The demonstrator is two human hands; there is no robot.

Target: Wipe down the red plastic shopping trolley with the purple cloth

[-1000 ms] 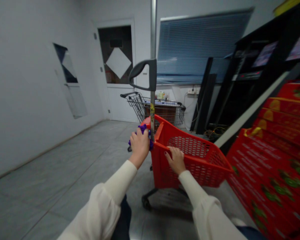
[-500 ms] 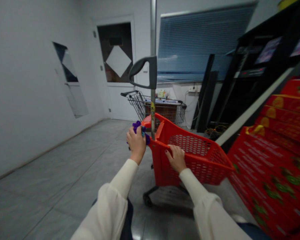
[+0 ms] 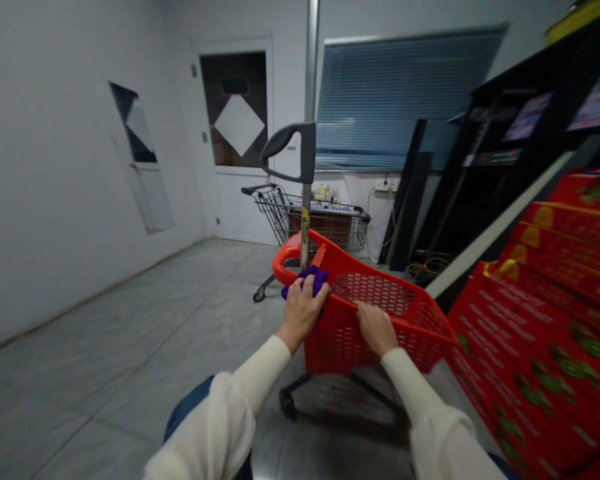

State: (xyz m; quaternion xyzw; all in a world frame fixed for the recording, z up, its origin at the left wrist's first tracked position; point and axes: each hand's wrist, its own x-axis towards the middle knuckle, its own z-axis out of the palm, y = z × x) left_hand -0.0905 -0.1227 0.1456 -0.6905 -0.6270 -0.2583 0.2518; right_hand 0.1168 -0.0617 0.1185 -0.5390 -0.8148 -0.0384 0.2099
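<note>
A red plastic shopping cart point(image 3: 337, 343) stands on dark wheeled legs in front of me. My left hand point(image 3: 303, 310) is closed on a purple cloth point(image 3: 316, 275), pressing it on the cart's near top rim, just below the red push handle point(image 3: 281, 263). Farther along the same rim, my right hand point(image 3: 377, 328) grips the edge with its fingers curled over into the basket. A metal pole point(image 3: 310, 80) with a grey loop handle point(image 3: 307, 153) rises beside the cart's handle end.
Behind stands a black wire shopping cart point(image 3: 275, 207). Red cartons with fruit pictures point(image 3: 540, 313) are stacked at the right, with a pale bar point(image 3: 500, 223) leaning beside them. Grey floor point(image 3: 130, 347) stretches left to the white wall point(image 3: 45, 167).
My left hand has moved right with the purple cloth, from the push handle onto the basket rim. My right hand has slid a little farther right along the rim.
</note>
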